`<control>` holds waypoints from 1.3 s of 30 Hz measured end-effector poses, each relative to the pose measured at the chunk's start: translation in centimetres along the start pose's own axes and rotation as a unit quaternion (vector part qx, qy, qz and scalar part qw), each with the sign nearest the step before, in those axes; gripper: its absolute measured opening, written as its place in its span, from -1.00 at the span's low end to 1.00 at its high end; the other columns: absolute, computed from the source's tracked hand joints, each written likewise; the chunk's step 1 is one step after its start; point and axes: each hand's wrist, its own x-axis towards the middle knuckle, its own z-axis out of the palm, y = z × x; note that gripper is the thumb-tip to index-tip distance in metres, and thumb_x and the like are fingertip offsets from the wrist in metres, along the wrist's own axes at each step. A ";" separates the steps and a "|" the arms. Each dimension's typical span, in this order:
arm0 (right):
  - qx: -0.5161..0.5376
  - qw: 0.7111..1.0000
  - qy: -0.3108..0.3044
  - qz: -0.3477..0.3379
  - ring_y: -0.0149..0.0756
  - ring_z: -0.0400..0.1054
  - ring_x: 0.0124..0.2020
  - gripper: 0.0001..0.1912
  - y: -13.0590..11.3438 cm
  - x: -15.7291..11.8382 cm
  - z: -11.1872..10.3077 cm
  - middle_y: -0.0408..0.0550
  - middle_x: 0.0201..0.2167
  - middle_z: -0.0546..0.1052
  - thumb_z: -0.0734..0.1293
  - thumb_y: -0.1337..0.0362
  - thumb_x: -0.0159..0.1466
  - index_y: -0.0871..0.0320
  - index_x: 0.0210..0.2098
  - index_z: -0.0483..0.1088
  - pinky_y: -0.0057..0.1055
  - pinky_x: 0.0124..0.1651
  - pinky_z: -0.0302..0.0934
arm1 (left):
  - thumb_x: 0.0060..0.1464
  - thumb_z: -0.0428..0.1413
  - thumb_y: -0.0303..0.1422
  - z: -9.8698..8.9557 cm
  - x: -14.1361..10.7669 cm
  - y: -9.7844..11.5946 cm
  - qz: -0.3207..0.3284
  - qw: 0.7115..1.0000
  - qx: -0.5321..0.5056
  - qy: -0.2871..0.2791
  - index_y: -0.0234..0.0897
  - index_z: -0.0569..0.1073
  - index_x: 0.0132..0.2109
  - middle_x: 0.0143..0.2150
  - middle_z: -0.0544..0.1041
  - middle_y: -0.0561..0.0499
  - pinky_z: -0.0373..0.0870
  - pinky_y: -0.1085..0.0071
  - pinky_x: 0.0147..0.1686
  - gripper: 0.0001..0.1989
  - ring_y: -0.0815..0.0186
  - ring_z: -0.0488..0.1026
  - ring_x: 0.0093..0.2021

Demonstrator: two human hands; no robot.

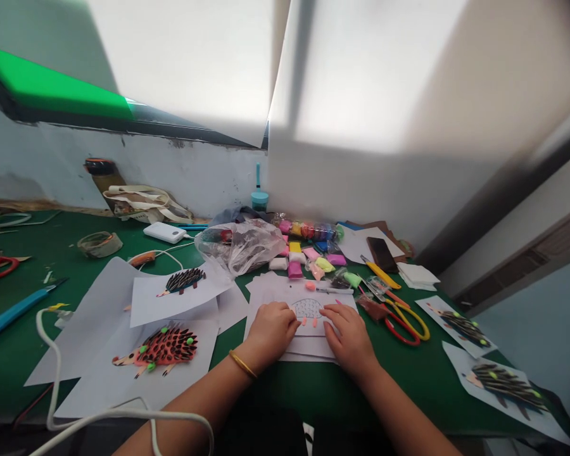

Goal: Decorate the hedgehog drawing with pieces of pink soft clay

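Note:
A white paper (pixel 266 294) lies before me with an outlined, patterned oval shape (pixel 308 308) on it. Two small orange-pink clay pieces (pixel 315 322) sit just under the oval. My left hand (pixel 273 329) rests at the paper's left side, fingers bent together beside the oval; whether something is between its fingertips is too small to tell. My right hand (pixel 349 335) lies at the right side, thumb and fingers apart, with nothing visible in it. Above the oval are a pen (pixel 332 291) and a lump of orange-pink clay (pixel 310 286).
Bagged colored clay (pixel 295 269) and a plastic bag (pixel 247 244) lie behind the paper. Scissors (pixel 403 322), a yellow cutter (pixel 382 274) and a phone (pixel 382 254) are at right. Hedgehog pictures (pixel 164 351) lie on both sides. A white cable (pixel 123 413) crosses the front left.

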 end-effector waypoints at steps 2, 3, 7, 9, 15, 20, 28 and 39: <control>0.012 1.000 -0.004 -0.006 -0.09 0.35 0.03 -0.69 -0.4 -0.3 0.0 0.01 -0.04 0.53 0.21 0.28 0.30 0.04 -0.05 0.50 -0.08 0.09 0.22 | 0.24 0.05 -0.32 0.3 -0.3 0.2 -0.004 1.000 0.027 0.003 -0.25 0.48 -0.38 -0.32 0.50 -0.05 0.21 0.28 -0.25 -0.76 0.19 0.43 -0.25; 0.015 1.000 -0.005 -0.009 -0.09 0.36 0.02 -0.69 -0.5 -0.4 0.0 0.01 -0.06 0.53 0.20 0.29 0.30 0.04 -0.06 0.50 -0.08 0.08 0.22 | 0.25 0.04 -0.31 0.4 -0.4 0.2 -0.009 0.999 0.037 0.006 -0.25 0.47 -0.38 -0.32 0.50 -0.06 0.21 0.27 -0.25 -0.76 0.18 0.42 -0.25; 0.008 1.000 -0.003 -0.010 -0.11 0.37 -0.01 -0.70 -0.5 -0.7 -0.1 0.00 -0.11 0.54 0.20 0.32 0.29 0.05 -0.08 0.50 -0.11 0.06 0.22 | 0.19 0.09 -0.37 1.1 -0.7 0.0 -0.015 0.999 0.032 0.017 -0.23 0.47 -0.29 -0.25 0.48 -0.05 0.21 0.24 -0.20 -0.91 0.17 0.40 -0.19; -0.008 1.000 0.000 0.001 -0.11 0.38 -0.02 -0.71 -0.3 -0.8 -0.1 -0.01 -0.13 0.55 0.20 0.31 0.29 0.05 -0.08 0.49 -0.13 0.04 0.20 | 0.16 0.10 -0.44 1.4 -0.9 -0.2 -0.009 1.000 0.022 0.015 -0.21 0.48 -0.26 -0.23 0.48 -0.04 0.21 0.24 -0.17 -0.93 0.17 0.40 -0.16; -0.020 0.998 0.022 0.057 -0.11 0.40 -0.05 -0.69 0.1 -1.0 0.1 0.02 -0.16 0.56 0.19 0.31 0.27 0.12 -0.01 0.37 -0.16 0.05 0.14 | 0.12 0.16 -0.39 1.7 -1.0 -0.4 -0.016 1.000 0.011 0.017 -0.22 0.48 -0.30 -0.24 0.48 -0.03 0.19 0.22 -0.16 -0.97 0.18 0.40 -0.17; -0.006 0.998 -0.013 0.063 -0.13 0.41 -0.09 -0.83 -0.1 -0.8 -0.2 -0.03 -0.23 0.57 0.19 0.30 0.29 0.08 -0.20 0.40 -0.16 0.06 0.08 | 0.08 0.20 -0.41 1.9 -0.9 -0.5 -0.023 1.000 0.017 0.002 -0.18 0.50 -0.27 -0.21 0.49 -0.01 0.18 0.21 -0.12 -0.95 0.17 0.41 -0.14; -0.007 0.997 -0.040 0.066 -0.16 0.41 -0.10 -0.81 -0.4 -0.5 -0.4 -0.06 -0.24 0.58 0.17 0.32 0.30 0.06 -0.25 0.43 -0.18 0.05 0.04 | 0.07 0.22 -0.35 1.4 -1.1 -0.5 -0.040 0.999 0.031 -0.010 -0.17 0.53 -0.19 -0.17 0.52 -0.03 0.18 0.16 -0.10 -0.88 0.14 0.43 -0.11; -0.024 1.000 -0.006 -0.002 -0.20 0.35 -0.10 -0.77 -1.1 -0.7 -0.3 -0.06 -0.21 0.55 0.22 0.38 0.28 0.10 -0.15 0.47 -0.21 0.05 0.01 | 0.20 0.10 -0.33 1.1 -4.7 1.5 0.022 0.994 0.108 -0.021 -0.22 0.46 -0.15 -0.11 0.49 -0.02 0.21 0.17 -0.05 -0.89 0.16 0.38 -0.05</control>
